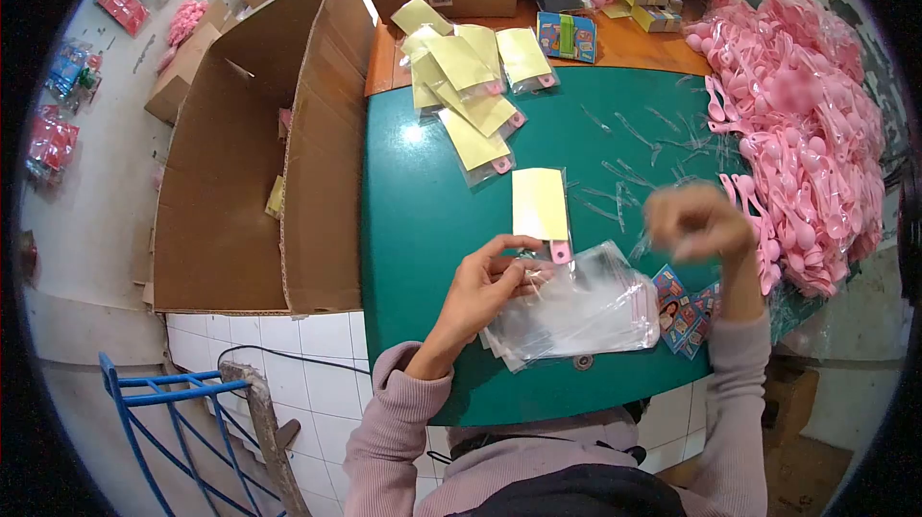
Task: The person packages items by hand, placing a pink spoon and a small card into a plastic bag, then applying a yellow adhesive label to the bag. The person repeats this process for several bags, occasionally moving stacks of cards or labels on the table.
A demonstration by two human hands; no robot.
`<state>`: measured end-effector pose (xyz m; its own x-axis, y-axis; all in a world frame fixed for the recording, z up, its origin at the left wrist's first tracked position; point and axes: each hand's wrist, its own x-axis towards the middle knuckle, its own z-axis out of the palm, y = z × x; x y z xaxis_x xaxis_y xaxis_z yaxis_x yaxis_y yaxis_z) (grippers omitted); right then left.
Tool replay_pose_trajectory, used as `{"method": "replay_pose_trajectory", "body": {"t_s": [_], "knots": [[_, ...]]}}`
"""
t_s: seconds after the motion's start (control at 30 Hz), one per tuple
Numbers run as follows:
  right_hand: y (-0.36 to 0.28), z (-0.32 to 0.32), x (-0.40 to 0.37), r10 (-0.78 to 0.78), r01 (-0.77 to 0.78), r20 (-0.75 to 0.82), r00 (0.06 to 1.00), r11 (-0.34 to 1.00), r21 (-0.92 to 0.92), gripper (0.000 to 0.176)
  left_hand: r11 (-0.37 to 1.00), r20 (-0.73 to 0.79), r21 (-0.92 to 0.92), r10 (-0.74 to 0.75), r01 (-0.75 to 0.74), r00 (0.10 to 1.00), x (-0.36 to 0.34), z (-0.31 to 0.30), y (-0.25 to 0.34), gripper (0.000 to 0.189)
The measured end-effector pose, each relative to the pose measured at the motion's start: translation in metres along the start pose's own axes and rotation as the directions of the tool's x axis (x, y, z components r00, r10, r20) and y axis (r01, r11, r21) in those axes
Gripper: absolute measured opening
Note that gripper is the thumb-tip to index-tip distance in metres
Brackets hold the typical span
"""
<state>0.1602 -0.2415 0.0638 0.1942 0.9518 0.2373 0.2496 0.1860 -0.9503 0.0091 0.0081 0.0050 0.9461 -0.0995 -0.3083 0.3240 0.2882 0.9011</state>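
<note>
My left hand [492, 285] is at the near middle of the green table, with its fingers closed on the edge of a clear plastic bag. Under and beside it lies a stack of clear plastic bags [600, 311]. Just beyond its fingertips rests a clear packet with a pale yellow card [540, 205], and a pink spoon handle [561, 251] shows at its lower end. My right hand [696, 221] is raised to the right of the bags, smeared by motion, its fingers curled. Whether it holds anything is not visible. Printed blue cards [680, 315] lie below it.
A large heap of pink spoons [797, 123] covers the right side. Several yellow-card packets [471, 66] lie at the back left. Thin clear strips [619, 200] are scattered over the table [432, 229]. A tall cardboard box [230, 181] stands left, near a blue metal frame [182, 392].
</note>
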Motion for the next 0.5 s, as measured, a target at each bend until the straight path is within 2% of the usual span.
{"method": "replay_pose_trajectory", "body": {"t_s": [0.03,0.07,0.1,0.13,0.17,0.23,0.27,0.3,0.37,0.43,0.47,0.5], "knots": [[-0.005,-0.025,-0.015,0.191,-0.214,-0.222,0.956,0.973,-0.084,0.013,1.000,0.006,0.000,0.002,-0.002,1.000,0.001,-0.001,-0.001,0.028],[-0.003,-0.047,-0.024,0.316,-0.443,-0.507,0.802,0.884,-0.150,0.012,0.999,0.034,0.035,-0.019,0.018,0.999,0.001,-0.001,-0.002,0.025],[0.030,-0.085,-0.067,0.113,-0.635,-0.668,0.736,0.457,-0.623,0.010,0.997,0.061,0.069,-0.042,0.038,0.997,0.001,-0.001,-0.003,0.023],[0.060,-0.112,-0.099,-0.157,-0.676,-0.658,0.737,-0.200,-0.709,0.011,0.997,0.063,0.070,-0.038,0.033,0.997,0.000,0.001,-0.002,0.023],[0.056,-0.106,-0.098,-0.161,-0.675,-0.656,0.738,-0.201,-0.710,0.011,0.999,0.065,0.040,-0.035,0.033,0.997,-0.001,0.004,-0.001,0.023],[0.035,-0.068,-0.082,-0.110,-0.791,-0.784,0.611,-0.060,-0.609,0.025,1.000,0.061,0.007,-0.029,0.028,0.998,0.001,0.004,0.000,0.022],[0.018,-0.036,-0.051,-0.071,-0.663,-0.686,0.724,0.203,-0.720,0.029,1.000,0.072,-0.006,-0.008,0.008,0.997,0.001,0.003,-0.001,0.022],[0.004,0.003,-0.014,-0.072,-0.486,-0.575,0.815,0.457,-0.745,0.034,1.000,0.086,-0.016,0.008,-0.007,0.996,0.000,0.003,-0.002,0.022],[0.002,0.055,0.019,0.120,-0.341,-0.406,0.906,0.776,-0.531,0.042,1.000,0.100,-0.025,0.012,-0.010,0.995,0.000,0.003,-0.003,0.022],[0.016,0.089,0.028,0.219,-0.443,-0.437,0.872,0.733,-0.516,0.040,0.999,0.106,-0.032,0.018,-0.015,0.994,-0.002,0.001,-0.001,0.022],[0.024,0.091,0.029,0.220,-0.442,-0.438,0.872,0.738,-0.510,0.040,0.999,0.108,-0.041,0.018,-0.013,0.994,-0.003,0.001,0.002,0.023],[0.030,0.092,0.028,0.141,-0.382,-0.437,0.888,0.754,-0.534,0.038,0.999,0.112,-0.051,0.020,-0.014,0.994,-0.004,0.000,0.004,0.024]]}}
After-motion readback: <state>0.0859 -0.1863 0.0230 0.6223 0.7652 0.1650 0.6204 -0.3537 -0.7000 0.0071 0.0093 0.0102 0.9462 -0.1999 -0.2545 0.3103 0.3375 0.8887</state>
